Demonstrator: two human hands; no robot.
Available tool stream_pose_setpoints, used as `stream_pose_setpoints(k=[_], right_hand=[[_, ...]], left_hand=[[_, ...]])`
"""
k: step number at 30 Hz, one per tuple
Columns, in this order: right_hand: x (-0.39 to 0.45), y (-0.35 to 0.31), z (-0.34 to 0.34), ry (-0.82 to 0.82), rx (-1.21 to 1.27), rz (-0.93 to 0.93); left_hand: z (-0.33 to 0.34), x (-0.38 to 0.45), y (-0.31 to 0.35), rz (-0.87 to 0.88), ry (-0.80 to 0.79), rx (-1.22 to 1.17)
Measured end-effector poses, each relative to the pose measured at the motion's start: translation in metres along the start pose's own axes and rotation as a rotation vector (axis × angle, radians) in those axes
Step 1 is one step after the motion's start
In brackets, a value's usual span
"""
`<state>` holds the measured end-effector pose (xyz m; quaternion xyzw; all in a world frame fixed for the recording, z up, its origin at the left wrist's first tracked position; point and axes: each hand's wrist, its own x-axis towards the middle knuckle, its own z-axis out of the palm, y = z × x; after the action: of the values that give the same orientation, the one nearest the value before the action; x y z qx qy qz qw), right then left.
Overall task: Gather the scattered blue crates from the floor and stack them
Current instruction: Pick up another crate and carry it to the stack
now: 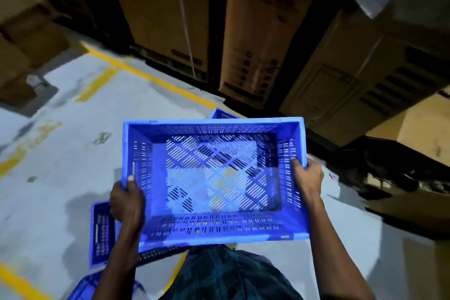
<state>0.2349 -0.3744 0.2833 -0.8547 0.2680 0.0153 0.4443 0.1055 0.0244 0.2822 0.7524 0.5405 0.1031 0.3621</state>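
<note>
At centre, blue crate [214, 178] held level, long axis nine-to-three; left hand [127, 202] and right hand [307, 178] clamp short walls (thumbs inside); floor crate [102, 234] at seven o'clock, nearer left hand.

The held crate [214, 178] is sitting in the middle, above the floor [60, 143], with the left hand [127, 202] and right hand [308, 178] on its sides. Another crate [102, 234] is lying below-left. Boxes [263, 31] are standing behind.

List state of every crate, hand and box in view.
Held crate: empty, upright, lifted off the floor.
Left hand: grips its left rim.
Right hand: grips its right rim.
Crate below left: on the floor.
Far crate: mostly hidden.
Cardboard boxes: closed, standing.
</note>
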Motion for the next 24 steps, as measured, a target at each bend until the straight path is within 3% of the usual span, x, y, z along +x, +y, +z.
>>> stream_pose_setpoints(k=[11,18,24], right_hand=[[0.062,-0.007,0.03,0.168,0.026,0.18],[0.13,-0.046,0.065,0.174,-0.08,0.222],[0.197,-0.053,0.092,0.094,-0.054,0.384]], left_hand=[[0.12,0.089,0.103,0.135,-0.131,0.117],[0.2,0.146,0.178,0.112,-0.21,0.161],[0.27,0.182,0.226,0.092,-0.286,0.22]])
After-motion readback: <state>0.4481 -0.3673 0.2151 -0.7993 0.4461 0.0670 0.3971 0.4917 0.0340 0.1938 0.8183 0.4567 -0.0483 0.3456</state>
